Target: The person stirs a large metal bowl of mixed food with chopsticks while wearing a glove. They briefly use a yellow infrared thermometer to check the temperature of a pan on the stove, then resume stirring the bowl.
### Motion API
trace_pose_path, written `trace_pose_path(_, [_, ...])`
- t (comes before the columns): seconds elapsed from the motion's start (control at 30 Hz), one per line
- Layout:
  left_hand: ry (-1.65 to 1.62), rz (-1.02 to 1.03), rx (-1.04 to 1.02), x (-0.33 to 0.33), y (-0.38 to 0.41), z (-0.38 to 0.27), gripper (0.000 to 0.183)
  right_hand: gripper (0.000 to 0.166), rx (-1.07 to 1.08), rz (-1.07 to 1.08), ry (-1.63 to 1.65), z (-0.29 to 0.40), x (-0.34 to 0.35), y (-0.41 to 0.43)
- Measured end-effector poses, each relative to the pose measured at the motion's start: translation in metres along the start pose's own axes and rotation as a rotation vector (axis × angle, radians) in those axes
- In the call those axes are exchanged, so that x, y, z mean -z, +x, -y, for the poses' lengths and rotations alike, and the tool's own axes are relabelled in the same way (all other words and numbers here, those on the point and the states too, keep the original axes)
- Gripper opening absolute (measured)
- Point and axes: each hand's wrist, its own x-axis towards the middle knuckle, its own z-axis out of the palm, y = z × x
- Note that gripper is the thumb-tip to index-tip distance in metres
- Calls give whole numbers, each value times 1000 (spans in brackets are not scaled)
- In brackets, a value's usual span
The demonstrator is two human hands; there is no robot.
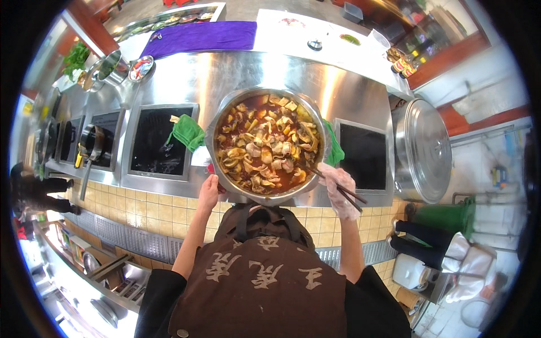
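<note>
A large steel bowl (325, 139) full of sliced meat, vegetable pieces and red-brown broth stands on the steel counter before me. My right hand (338, 191), in a clear plastic glove, holds dark chopsticks (347, 194) at the bowl's near right side, their tips among the food. My bare left hand (209, 192) is at the near left edge of the bowl, its fingers closed by a small red thing (211, 168); what exactly it grips is hard to tell. One green cloth (187, 132) lies left of the bowl, another green cloth (334, 143) right of it.
Black cooktops (158, 139) flank the bowl. A handled pan (92, 141) stands farther left, a big lidded steel pot (427, 150) at the right. A purple towel (203, 38) and a call bell (315, 44) lie beyond. A person (460, 253) is behind at the right.
</note>
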Motion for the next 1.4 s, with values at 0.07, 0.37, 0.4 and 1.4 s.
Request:
trace_pose_path(0.07, [-12, -2, -21, 2, 2, 5, 35, 16, 111, -14, 201, 5, -20, 1])
trace_pose_path(0.37, [-35, 0, -29, -1, 0, -3, 35, 31, 197, 211, -11, -43, -51, -7])
trace_pose_path(0.4, [-35, 2, -31, -1, -1, -2, 35, 31, 171, 181, -54, -41, -52, -7])
trace_pose_path(1.4, [-9, 3, -22, 1, 5, 10, 36, 12, 198, 351, 324, 29, -75, 3])
